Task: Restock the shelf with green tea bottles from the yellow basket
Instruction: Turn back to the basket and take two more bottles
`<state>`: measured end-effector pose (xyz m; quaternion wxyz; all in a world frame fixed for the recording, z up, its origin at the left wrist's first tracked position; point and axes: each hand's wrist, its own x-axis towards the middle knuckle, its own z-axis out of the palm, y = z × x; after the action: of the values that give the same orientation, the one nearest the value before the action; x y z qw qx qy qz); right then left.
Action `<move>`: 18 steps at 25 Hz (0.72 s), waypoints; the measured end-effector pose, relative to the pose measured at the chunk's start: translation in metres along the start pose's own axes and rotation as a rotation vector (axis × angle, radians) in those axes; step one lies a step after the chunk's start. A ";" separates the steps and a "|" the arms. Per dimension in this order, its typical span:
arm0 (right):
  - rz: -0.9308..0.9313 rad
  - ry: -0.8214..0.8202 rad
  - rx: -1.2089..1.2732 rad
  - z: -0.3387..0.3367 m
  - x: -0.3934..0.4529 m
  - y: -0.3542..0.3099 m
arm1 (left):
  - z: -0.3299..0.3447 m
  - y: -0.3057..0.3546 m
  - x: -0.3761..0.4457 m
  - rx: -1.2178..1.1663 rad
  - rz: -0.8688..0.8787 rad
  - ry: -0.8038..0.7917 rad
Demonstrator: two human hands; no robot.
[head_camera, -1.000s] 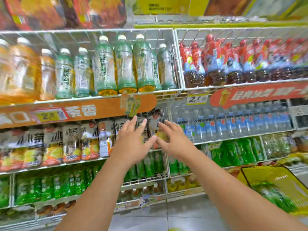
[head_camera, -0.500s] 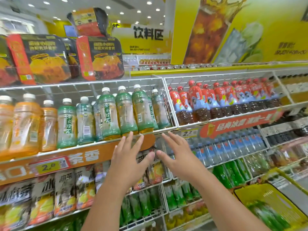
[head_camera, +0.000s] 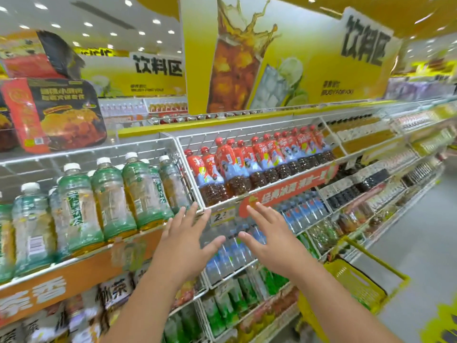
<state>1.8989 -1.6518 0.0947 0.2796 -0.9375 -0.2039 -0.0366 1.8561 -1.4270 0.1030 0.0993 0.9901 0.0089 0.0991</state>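
Two hands are raised in front of the shelving, both empty, with fingers straight and spread. The left hand point(head_camera: 184, 240) has its fingertips close to the front edge of the wire shelf point(head_camera: 158, 147), beside the white divider. The right hand point(head_camera: 268, 237) is just beside it, apart from it, in front of the orange banner point(head_camera: 291, 188) and the price tag point(head_camera: 222, 215); whether either hand touches the shelf cannot be told.

The green tea bottles point(head_camera: 111, 194) stand upright in rows on that wire shelf, left of the divider, with white caps and green labels. Right of the divider stand red-capped bottles point(head_camera: 237, 167) of dark drink. Below them are blue-labelled water bottles point(head_camera: 304, 209).

The yellow basket point(head_camera: 356, 285) is low on the right, near the shelf's foot, with only its rim and slotted wall showing; its contents are not visible. Boxed goods point(head_camera: 54, 112) rest on top of the shelving at left, and a yellow drinks sign point(head_camera: 284, 55) hangs above.
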 end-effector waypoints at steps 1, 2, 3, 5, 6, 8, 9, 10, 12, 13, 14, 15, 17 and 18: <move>0.011 0.001 -0.026 -0.012 -0.004 0.015 | 0.007 0.018 0.004 0.017 0.019 -0.020; 0.018 -0.005 -0.062 -0.025 -0.008 0.032 | 0.013 0.036 0.009 0.037 0.037 -0.041; 0.019 -0.010 -0.105 -0.041 -0.013 0.051 | 0.020 0.057 0.015 0.061 0.052 -0.055; 0.009 -0.015 -0.186 -0.071 -0.022 0.091 | 0.032 0.099 0.028 0.115 0.071 -0.054; 0.006 -0.012 -0.214 -0.086 -0.027 0.113 | 0.038 0.122 0.034 0.141 0.077 -0.046; 0.004 -0.014 -0.265 -0.115 -0.039 0.160 | 0.052 0.172 0.045 0.165 0.077 -0.037; 0.003 -0.019 -0.300 -0.129 -0.044 0.181 | 0.059 0.196 0.050 0.171 0.074 -0.033; 0.005 -0.029 -0.336 -0.142 -0.050 0.202 | 0.066 0.219 0.054 0.179 0.071 -0.031; 0.016 -0.057 -0.391 -0.166 -0.062 0.243 | 0.078 0.264 0.064 0.198 0.077 -0.039; 0.026 -0.069 -0.416 -0.178 -0.068 0.264 | 0.084 0.287 0.069 0.209 0.082 -0.050; 0.035 -0.075 -0.446 -0.189 -0.073 0.284 | 0.090 0.308 0.074 0.222 0.086 -0.063; 0.044 -0.078 -0.472 -0.198 -0.076 0.302 | 0.095 0.326 0.078 0.227 0.093 -0.076; 0.070 -0.074 -0.475 -0.214 -0.077 0.335 | 0.105 0.358 0.090 0.234 0.118 -0.089; 0.084 -0.060 -0.465 -0.222 -0.075 0.353 | 0.111 0.374 0.099 0.245 0.132 -0.090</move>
<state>1.9823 -2.0674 0.0882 0.0512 -0.9850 -0.1592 -0.0432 1.9744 -1.8115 0.0903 -0.0288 0.9966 -0.0489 0.0591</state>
